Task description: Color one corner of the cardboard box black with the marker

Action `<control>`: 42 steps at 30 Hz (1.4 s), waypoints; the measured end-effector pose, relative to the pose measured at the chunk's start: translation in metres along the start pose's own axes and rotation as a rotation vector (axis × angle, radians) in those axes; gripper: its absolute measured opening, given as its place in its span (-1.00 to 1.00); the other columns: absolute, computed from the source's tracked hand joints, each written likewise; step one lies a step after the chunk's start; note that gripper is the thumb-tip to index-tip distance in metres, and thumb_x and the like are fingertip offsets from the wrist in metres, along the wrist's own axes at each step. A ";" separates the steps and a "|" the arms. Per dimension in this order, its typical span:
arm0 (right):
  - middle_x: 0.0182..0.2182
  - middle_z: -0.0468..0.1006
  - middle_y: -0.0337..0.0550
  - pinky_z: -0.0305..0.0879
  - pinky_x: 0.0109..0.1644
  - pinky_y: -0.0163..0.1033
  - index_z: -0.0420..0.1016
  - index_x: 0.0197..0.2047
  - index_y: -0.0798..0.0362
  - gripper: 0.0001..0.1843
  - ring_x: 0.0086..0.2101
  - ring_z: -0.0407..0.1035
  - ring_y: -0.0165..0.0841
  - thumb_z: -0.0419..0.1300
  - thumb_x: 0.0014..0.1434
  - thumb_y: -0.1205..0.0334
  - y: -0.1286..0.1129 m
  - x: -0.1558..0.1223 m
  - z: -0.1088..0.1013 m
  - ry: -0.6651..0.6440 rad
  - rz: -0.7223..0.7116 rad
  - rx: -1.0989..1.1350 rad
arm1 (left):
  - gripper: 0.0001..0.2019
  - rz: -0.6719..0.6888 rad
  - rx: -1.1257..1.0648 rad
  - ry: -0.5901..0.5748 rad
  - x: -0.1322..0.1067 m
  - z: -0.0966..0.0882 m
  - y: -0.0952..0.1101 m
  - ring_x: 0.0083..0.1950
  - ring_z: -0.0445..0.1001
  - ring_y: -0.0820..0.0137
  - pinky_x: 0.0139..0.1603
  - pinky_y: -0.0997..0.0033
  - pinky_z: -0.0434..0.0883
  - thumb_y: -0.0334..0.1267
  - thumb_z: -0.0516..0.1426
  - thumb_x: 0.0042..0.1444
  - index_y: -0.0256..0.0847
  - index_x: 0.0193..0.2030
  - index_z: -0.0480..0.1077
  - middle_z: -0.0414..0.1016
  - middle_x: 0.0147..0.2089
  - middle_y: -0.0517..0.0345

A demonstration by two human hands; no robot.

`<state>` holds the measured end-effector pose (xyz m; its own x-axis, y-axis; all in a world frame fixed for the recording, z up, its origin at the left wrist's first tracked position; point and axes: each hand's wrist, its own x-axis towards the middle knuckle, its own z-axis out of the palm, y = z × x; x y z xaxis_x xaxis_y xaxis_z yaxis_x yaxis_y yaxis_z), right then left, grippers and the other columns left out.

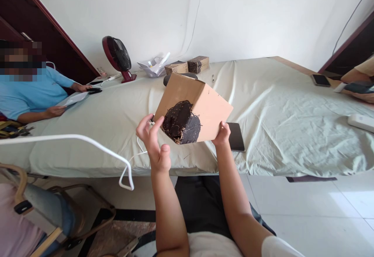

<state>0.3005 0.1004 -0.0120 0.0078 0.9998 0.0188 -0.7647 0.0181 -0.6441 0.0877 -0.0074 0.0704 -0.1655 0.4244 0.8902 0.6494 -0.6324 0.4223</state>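
Note:
A brown cardboard box [214,110] is held tilted above the table in front of me. Black scribbled patches [181,122] cover its lower corner, across two faces. My right hand [222,134] grips the box at its lower right corner, thumb on the near face and the other fingers mostly hidden behind. My left hand [153,144] is at the box's lower left edge, its fingers spread and the thumb standing apart. One fingertip there seems to touch the cardboard. Partly behind my right hand, a dark flat tablet-like device [236,137] lies on the cloth.
A pale green cloth [274,120] covers the table. At the back stand a red fan [118,56], a plastic bag [154,66] and two smaller boxes [198,64]. A white bent rod [87,138] crosses the left foreground. People sit at both ends; a phone [320,80] lies right.

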 end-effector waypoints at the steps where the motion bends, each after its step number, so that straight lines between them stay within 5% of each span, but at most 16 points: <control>1: -0.27 0.76 -0.14 0.61 0.15 0.22 0.59 -0.16 -0.11 -0.48 0.12 0.62 0.13 0.40 -0.21 -0.13 0.000 0.000 0.000 0.009 -0.005 0.010 | -0.28 -0.005 0.016 -0.019 0.000 -0.001 0.001 0.49 0.25 -0.06 0.54 -0.11 0.20 0.38 -0.11 0.40 -0.07 0.34 0.50 0.25 0.42 -0.15; 12: -0.26 0.77 -0.19 0.62 0.13 0.16 0.63 -0.16 -0.11 -0.52 0.09 0.64 0.07 0.39 -0.20 -0.09 0.003 0.001 -0.001 0.048 -0.023 0.046 | -0.40 0.030 -0.036 -0.052 0.000 0.001 0.002 0.52 0.19 -0.05 0.57 -0.14 0.12 0.33 -0.03 0.41 0.02 0.26 0.54 0.21 0.45 -0.05; 37: -0.25 0.77 -0.17 0.60 0.14 0.19 0.63 -0.14 -0.11 -0.49 0.10 0.62 0.10 0.39 -0.21 -0.10 0.000 0.000 0.001 0.061 -0.012 0.046 | -0.43 0.006 -0.002 -0.023 0.002 0.000 0.005 0.44 0.31 -0.05 0.49 -0.15 0.27 0.33 0.00 0.38 -0.07 0.06 0.56 0.28 0.36 -0.11; 42: -0.24 0.77 -0.19 0.61 0.14 0.17 0.62 -0.12 -0.12 -0.47 0.14 0.60 0.08 0.41 -0.18 -0.14 0.002 0.001 -0.001 0.027 -0.023 0.028 | -0.38 -0.001 0.007 -0.060 0.002 -0.002 0.006 0.47 0.28 -0.06 0.50 -0.15 0.26 0.38 0.02 0.34 -0.04 0.21 0.51 0.29 0.38 -0.10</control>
<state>0.3002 0.1015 -0.0142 0.0429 0.9990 0.0124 -0.7817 0.0412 -0.6223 0.0897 -0.0110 0.0751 -0.1218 0.4630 0.8780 0.6546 -0.6275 0.4217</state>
